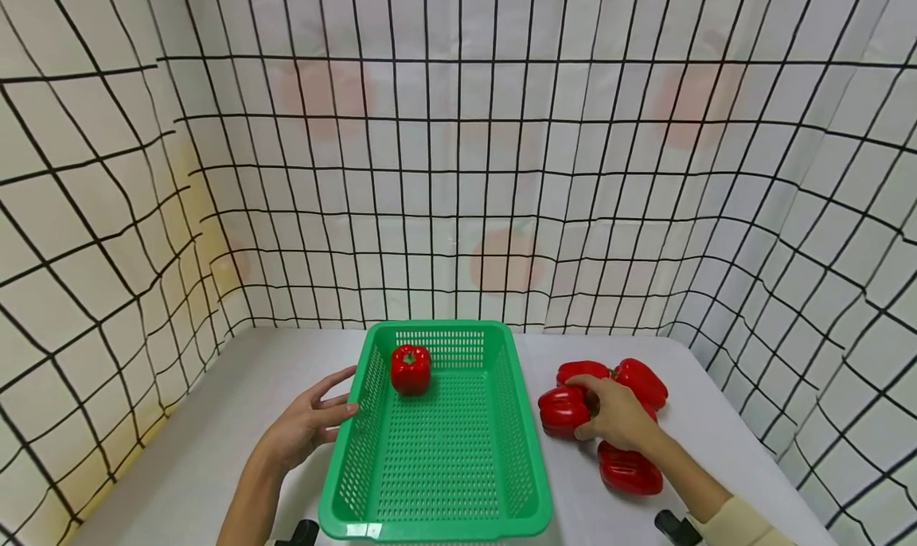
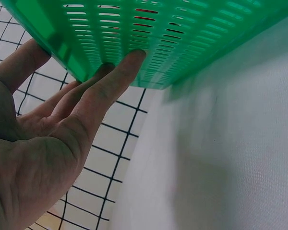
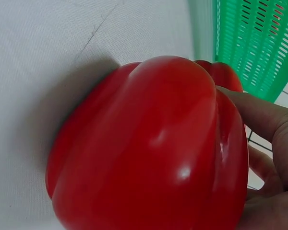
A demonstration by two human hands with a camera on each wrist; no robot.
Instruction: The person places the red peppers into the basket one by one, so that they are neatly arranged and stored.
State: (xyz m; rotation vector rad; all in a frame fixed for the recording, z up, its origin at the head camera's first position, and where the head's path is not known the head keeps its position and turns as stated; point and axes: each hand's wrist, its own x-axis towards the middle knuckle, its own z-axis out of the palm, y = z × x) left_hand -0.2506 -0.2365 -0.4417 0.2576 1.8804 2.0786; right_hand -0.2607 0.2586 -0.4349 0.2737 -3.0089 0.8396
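Observation:
A red bell pepper (image 1: 563,411) lies on the table to the right of the green plastic basket (image 1: 533,458). My right hand (image 1: 622,412) holds this pepper from its right side, thumb at the near side and fingers at the far side. Another red bell pepper (image 3: 149,148) fills much of the right wrist view and hides part of that hand. My left hand (image 1: 308,423) is at the basket's left side with its fingers extended. In the left wrist view, fingertips (image 2: 134,57) touch the slotted outer wall. One red bell pepper (image 1: 411,369) stands inside the basket, near its far left corner.
More red bell peppers surround the right hand: one behind it (image 1: 582,370), one at the far right (image 1: 642,383) and one nearer (image 1: 630,468). Black netting (image 1: 458,172) over white sheeting encloses the white table (image 1: 222,419) at the back and sides.

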